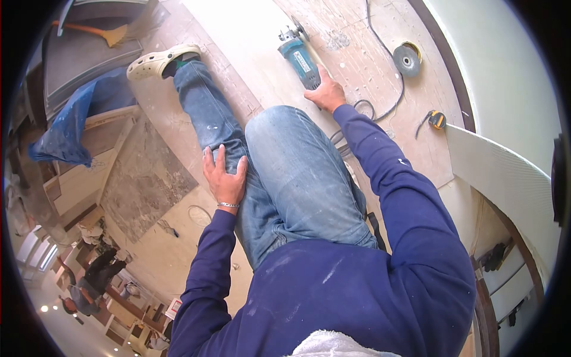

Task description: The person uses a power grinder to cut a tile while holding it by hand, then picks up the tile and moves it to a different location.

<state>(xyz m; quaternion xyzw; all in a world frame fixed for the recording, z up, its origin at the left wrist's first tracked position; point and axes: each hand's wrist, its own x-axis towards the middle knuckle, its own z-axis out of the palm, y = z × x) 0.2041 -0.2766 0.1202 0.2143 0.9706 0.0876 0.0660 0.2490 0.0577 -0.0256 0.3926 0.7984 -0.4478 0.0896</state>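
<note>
My right hand is wrapped round the rear end of a teal angle grinder. Its metal head and guard point away from me, over the edge of a white panel. A black cord runs along the dusty floor beside it. My left hand rests on my jeans near the left knee, fingers spread and holding nothing. To the right of the grinder lies a stack of round abrasive discs. A yellow and black tape measure sits farther right.
A ridged white sheet curves along the right. At left are a blue plastic bag, a wooden frame, a dark stained board and a broom. A person is in the background at lower left.
</note>
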